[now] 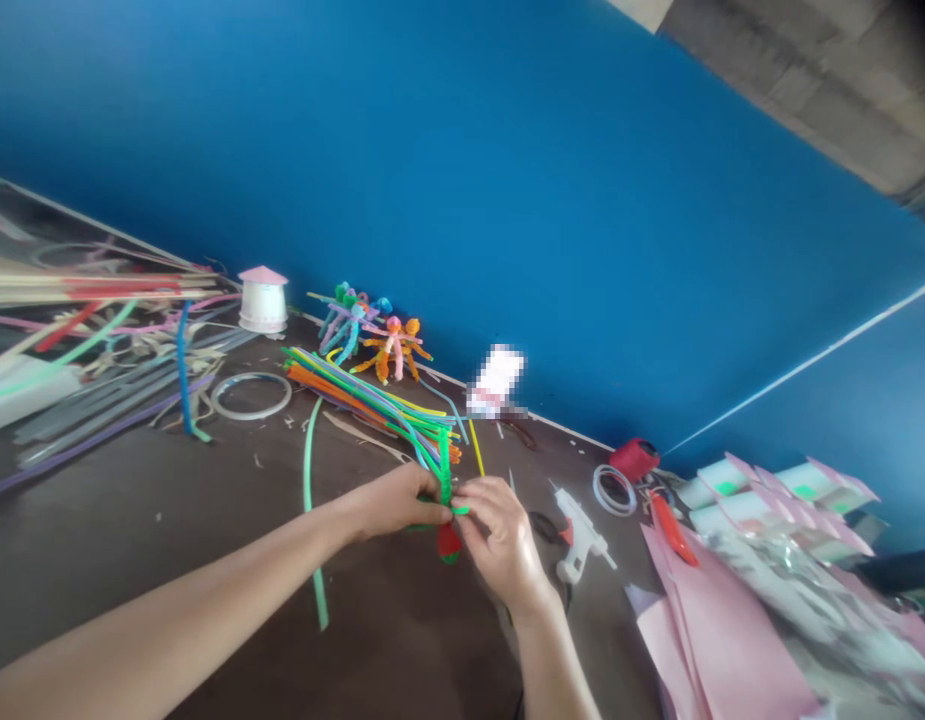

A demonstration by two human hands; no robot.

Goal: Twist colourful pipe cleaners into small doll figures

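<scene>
My left hand (406, 500) pinches a green pipe-cleaner piece (445, 465) that stands upright between my hands. Below it hangs a red part (448, 540) with a green tip. My right hand (499, 530) closes on the same piece from the right, with a bit of bright green at its fingertips. Just beyond my hands lies a bundle of coloured pipe cleaners (372, 400), green, orange, blue and yellow. A pale green strip (309, 470) passes beneath my left forearm.
Small pipe-cleaner figures (393, 350) stand by the blue wall, near a white cup (263, 305). A glue gun (580, 535), tape rings (614, 490) and pink sheets (721, 610) lie right. Loose strips (117, 390) and a ring (250, 396) lie left.
</scene>
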